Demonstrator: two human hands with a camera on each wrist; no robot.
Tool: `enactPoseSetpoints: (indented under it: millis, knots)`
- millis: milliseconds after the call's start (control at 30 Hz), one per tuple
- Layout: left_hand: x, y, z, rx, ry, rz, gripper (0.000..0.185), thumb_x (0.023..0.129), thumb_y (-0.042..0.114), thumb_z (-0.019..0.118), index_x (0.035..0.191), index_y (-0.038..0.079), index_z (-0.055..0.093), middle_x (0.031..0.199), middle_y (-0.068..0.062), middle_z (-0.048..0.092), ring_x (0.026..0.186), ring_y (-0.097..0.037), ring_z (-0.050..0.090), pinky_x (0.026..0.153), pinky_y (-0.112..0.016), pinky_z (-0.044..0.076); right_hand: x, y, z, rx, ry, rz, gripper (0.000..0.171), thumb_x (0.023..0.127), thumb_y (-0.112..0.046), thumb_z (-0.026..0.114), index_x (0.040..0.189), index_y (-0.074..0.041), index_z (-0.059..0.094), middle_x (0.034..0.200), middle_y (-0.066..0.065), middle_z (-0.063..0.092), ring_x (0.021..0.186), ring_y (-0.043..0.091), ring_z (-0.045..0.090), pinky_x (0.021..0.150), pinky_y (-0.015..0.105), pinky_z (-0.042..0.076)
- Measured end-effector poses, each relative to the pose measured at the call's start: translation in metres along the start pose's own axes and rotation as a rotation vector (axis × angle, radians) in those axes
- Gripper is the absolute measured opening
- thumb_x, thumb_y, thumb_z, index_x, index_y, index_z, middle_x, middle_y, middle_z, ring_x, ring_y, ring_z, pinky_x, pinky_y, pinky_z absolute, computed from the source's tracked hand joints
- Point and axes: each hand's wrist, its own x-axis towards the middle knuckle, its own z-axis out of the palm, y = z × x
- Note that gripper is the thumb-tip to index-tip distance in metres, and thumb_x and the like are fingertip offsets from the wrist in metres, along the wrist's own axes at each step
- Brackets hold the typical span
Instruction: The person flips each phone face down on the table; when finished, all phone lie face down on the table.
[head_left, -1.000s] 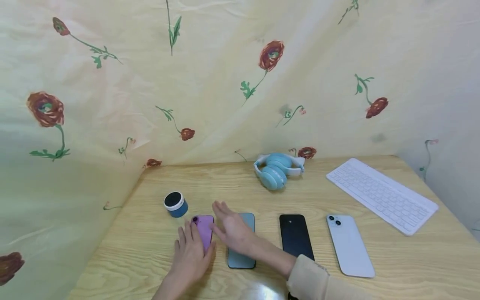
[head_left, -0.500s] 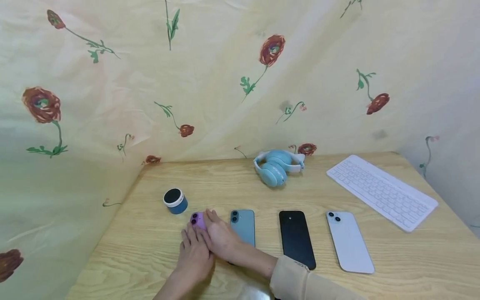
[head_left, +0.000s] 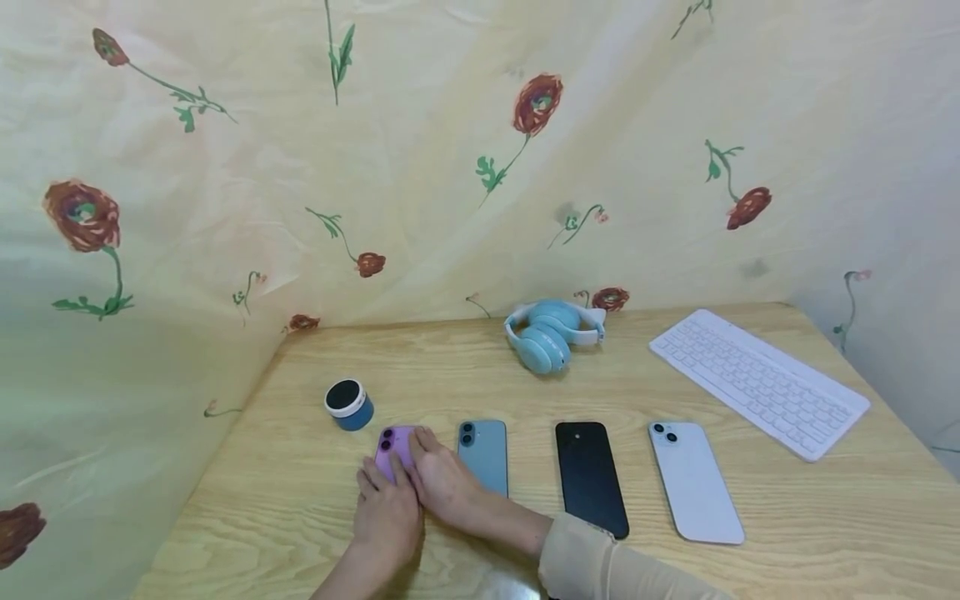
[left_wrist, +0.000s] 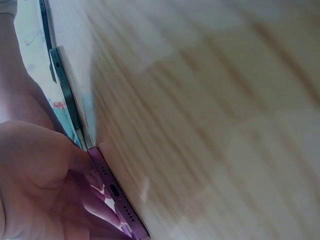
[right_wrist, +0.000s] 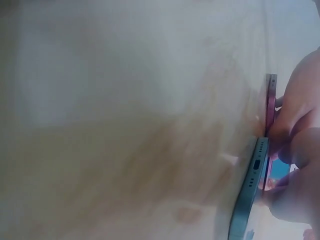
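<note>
A purple smartphone [head_left: 395,446] lies back up on the table, its camera end showing beyond the hands. My left hand [head_left: 387,515] spans its lower part, fingers toward the left edge; the thumb is hidden in the head view. The left wrist view has the purple phone's port end [left_wrist: 115,190] under the palm. Fingers fairly straight, my right hand [head_left: 446,487] touches the phone's upper right side, against the left hand. Under the right wrist is the lower end of a blue-grey smartphone [head_left: 485,457], whose port end [right_wrist: 250,185] shows in the right wrist view.
To the right lie a black smartphone [head_left: 591,479] and a white smartphone [head_left: 697,483]. A small blue and white round speaker [head_left: 349,406] stands behind the purple phone. Farther back are light-blue headphones [head_left: 547,337] and a white keyboard [head_left: 757,383]. Floral cloth [head_left: 427,167] hangs behind the table.
My right hand has come down from above the gap between the purple and blue-grey phones onto the purple phone's right side. The blue-grey phone's cameras have come into view.
</note>
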Motion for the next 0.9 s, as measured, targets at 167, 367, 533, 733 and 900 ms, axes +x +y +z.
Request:
enactPoseSetpoints:
  millis: [167, 367, 533, 733, 900]
  knots:
    - [0.002, 0.001, 0.001, 0.027, -0.013, -0.009, 0.056, 0.097, 0.016, 0.054, 0.137, -0.02, 0.038, 0.126, -0.056, 0.033, 0.112, -0.064, 0.047, 0.085, -0.056, 0.05, -0.001, 0.001, 0.003, -0.023, 0.003, 0.001, 0.047, 0.098, -0.009, 0.054, 0.139, 0.012, 0.043, 0.146, 0.029, 0.038, 0.133, 0.037, 0.04, 0.098, 0.037, 0.043]
    - [0.004, 0.001, 0.0, 0.073, -0.028, 0.012, 0.056, 0.097, 0.017, 0.054, 0.135, -0.021, 0.039, 0.123, -0.056, 0.036, 0.109, -0.063, 0.05, 0.083, -0.057, 0.05, -0.002, 0.002, 0.004, -0.034, 0.008, 0.001, 0.046, 0.099, -0.009, 0.053, 0.139, 0.01, 0.043, 0.146, 0.028, 0.039, 0.133, 0.036, 0.042, 0.097, 0.037, 0.044]
    - [0.004, 0.002, 0.003, 0.121, 0.036, 0.053, 0.054, 0.095, 0.017, 0.056, 0.13, -0.023, 0.045, 0.118, -0.055, 0.042, 0.105, -0.06, 0.054, 0.086, -0.058, 0.049, -0.004, 0.004, 0.002, -0.024, -0.007, -0.004, 0.047, 0.099, -0.01, 0.054, 0.14, 0.009, 0.044, 0.146, 0.027, 0.04, 0.133, 0.035, 0.042, 0.098, 0.038, 0.044]
    - [0.004, 0.003, 0.004, 0.145, 0.094, 0.079, 0.052, 0.093, 0.015, 0.057, 0.126, -0.024, 0.048, 0.113, -0.055, 0.045, 0.102, -0.059, 0.056, 0.089, -0.059, 0.046, -0.003, 0.008, 0.0, -0.027, -0.017, -0.026, 0.048, 0.097, -0.011, 0.058, 0.139, 0.009, 0.045, 0.146, 0.025, 0.041, 0.134, 0.033, 0.041, 0.102, 0.037, 0.04]
    - [0.005, 0.004, 0.003, 0.143, 0.111, 0.081, 0.049, 0.094, 0.013, 0.054, 0.124, -0.026, 0.048, 0.11, -0.055, 0.047, 0.099, -0.059, 0.057, 0.087, -0.06, 0.047, -0.002, 0.012, -0.003, 0.024, -0.024, -0.034, 0.046, 0.097, -0.011, 0.059, 0.137, 0.008, 0.049, 0.146, 0.022, 0.042, 0.135, 0.031, 0.04, 0.102, 0.037, 0.04]
